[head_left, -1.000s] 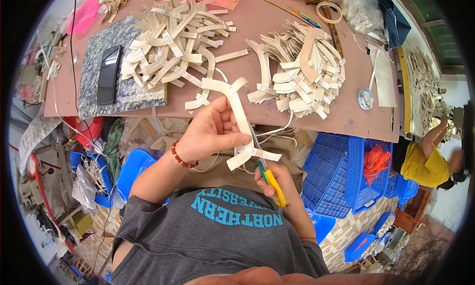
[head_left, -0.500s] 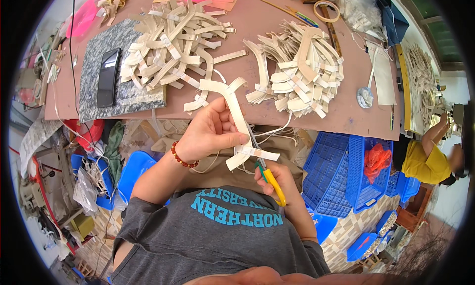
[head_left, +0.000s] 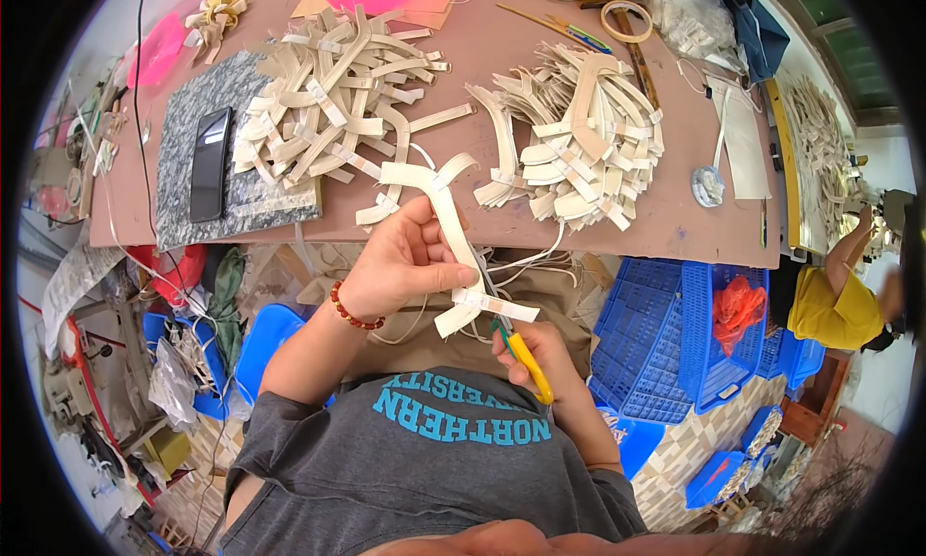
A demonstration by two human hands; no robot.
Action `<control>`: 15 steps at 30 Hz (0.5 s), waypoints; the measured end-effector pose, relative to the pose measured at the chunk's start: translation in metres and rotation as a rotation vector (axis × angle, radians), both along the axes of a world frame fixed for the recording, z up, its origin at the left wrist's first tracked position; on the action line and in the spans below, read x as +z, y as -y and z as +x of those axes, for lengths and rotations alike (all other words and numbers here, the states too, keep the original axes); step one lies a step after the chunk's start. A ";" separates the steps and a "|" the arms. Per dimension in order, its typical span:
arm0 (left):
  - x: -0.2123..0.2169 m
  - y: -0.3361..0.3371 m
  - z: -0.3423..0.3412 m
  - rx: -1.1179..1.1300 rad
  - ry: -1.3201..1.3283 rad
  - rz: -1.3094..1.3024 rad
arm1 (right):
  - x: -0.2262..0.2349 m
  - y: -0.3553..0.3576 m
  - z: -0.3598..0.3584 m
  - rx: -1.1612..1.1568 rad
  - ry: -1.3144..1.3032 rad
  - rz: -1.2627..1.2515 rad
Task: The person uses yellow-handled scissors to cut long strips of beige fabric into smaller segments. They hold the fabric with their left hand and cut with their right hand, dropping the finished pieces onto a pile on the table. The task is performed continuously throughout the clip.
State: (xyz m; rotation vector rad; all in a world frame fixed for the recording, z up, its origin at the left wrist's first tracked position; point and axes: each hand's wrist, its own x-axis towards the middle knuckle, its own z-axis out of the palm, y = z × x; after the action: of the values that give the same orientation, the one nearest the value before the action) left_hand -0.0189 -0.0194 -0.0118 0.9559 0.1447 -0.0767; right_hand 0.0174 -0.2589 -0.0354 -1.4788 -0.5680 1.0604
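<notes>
My left hand [head_left: 410, 257] pinches a cream fabric strap piece [head_left: 450, 223] between thumb and fingers, above the table's front edge. The piece forks at its top and bottom ends, and a pale label-like patch sits near the lower fork. My right hand [head_left: 552, 352] is closed round scissors [head_left: 529, 363] with yellow and green handles. Their blades point up beside the strap piece and are partly hidden by its lower fork; I cannot tell whether they touch it. Ahead on the table lie a loose heap of similar straps [head_left: 328, 103] and a neater stack of straps [head_left: 590, 146].
A dark phone [head_left: 209, 165] rests on a speckled stone slab [head_left: 183, 122] at the left. Tape roll [head_left: 627, 22], pens [head_left: 579, 35] and a clear plastic bag [head_left: 696, 26] lie at the back right. Blue crates [head_left: 637, 339] stand below the table's right side. Another person in yellow [head_left: 837, 305] sits far right.
The strap piece and both hands have shifted slightly left in the picture, along with the small drift of the whole view. Both hands keep their grips.
</notes>
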 end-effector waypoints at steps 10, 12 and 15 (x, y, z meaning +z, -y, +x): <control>-0.028 -0.001 0.003 0.185 0.428 0.277 | -0.001 -0.006 -0.009 -0.322 -0.185 0.059; -0.025 -0.010 0.004 0.281 0.616 0.665 | 0.000 -0.001 -0.006 -0.376 -0.216 0.137; -0.020 -0.010 0.001 0.390 0.700 0.899 | -0.004 0.001 -0.006 -0.376 -0.160 0.158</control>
State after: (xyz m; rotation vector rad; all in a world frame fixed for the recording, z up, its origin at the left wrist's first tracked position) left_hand -0.0180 -0.0097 -0.0318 1.7691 -0.3152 0.7352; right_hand 0.0116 -0.2601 -0.0390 -1.2853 -0.2412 0.8090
